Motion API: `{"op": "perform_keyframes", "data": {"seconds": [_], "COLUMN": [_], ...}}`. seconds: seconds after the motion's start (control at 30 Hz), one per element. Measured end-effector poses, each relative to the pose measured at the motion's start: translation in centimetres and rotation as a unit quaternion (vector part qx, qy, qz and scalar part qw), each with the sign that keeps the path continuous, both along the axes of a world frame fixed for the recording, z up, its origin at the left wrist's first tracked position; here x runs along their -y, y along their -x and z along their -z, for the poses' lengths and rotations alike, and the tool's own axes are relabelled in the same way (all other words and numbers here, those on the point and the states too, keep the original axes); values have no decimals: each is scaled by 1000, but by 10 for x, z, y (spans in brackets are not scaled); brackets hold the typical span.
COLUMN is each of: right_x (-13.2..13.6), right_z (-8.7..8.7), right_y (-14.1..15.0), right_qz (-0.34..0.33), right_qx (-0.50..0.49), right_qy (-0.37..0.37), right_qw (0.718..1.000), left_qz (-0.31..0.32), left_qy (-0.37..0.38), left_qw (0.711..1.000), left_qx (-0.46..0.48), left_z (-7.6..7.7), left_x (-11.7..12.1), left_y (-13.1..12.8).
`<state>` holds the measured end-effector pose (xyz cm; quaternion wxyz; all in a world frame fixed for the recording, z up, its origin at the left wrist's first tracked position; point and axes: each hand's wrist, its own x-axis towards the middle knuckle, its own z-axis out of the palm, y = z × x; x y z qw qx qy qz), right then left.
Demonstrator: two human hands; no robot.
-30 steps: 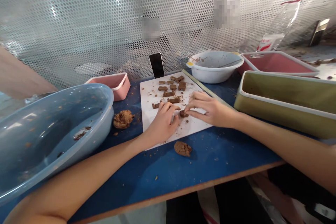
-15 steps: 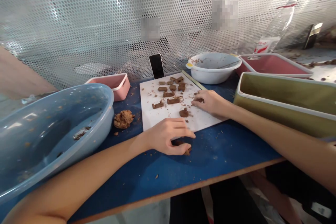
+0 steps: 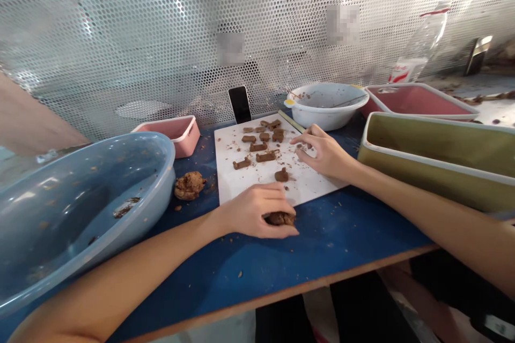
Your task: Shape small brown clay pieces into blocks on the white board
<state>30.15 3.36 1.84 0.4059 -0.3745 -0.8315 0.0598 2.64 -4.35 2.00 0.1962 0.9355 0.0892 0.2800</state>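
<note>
My left hand point(image 3: 263, 211) curls around a brown clay lump point(image 3: 280, 218) on the blue tabletop, at the front edge of a white board point(image 3: 237, 185). Its thumb lies on the near side and its fingers on the far side, partly hiding the lump. Over the right part of the board is my right hand point(image 3: 324, 154), thumb and fingers apart, with small crumbs below and nothing visible in its grasp. A small clay piece with a raised knob point(image 3: 282, 174) sits between the hands. Several shaped clay pieces point(image 3: 265, 156) lie farther back on the board.
At the left stand a large blue basin point(image 3: 164, 171), a rough clay chunk point(image 3: 190, 186) and a pink bin point(image 3: 189, 136). A phone point(image 3: 240, 104) leans on the perforated metal panel. A strip point(image 3: 292, 121), white basin point(image 3: 322, 116) and green box point(image 3: 422, 171) are right.
My right hand's fingers have lifted and spread apart above the board. My left hand's grip has shifted, its thumb moving slightly right, so more of the clay lump shows.
</note>
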Motion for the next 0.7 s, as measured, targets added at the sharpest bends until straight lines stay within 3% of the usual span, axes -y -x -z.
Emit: {"op": "perform_keyframes", "data": {"seconds": [0.13, 0.23, 0.37, 0.5, 0.7], "right_x": [16, 26, 33, 38, 41], "right_z": [-9, -15, -18, -19, -15], "right_y": [7, 12, 14, 16, 21], "right_qz": [-42, -105, -159, -230, -229], "right_qx": [-10, 4, 60, 96, 149], "right_qy": [-2, 5, 37, 54, 41], "right_qw": [999, 994, 985, 967, 961], "left_qz": [-152, -220, -254, -247, -248], "left_qy": [34, 37, 10, -3, 5], "left_qw": [986, 973, 965, 966, 967], "left_qx": [53, 65, 71, 71, 57], "left_z": [3, 6, 11, 12, 11], "left_x": [-3, -4, -5, -5, -4], "left_y": [3, 5, 4, 4, 4]}}
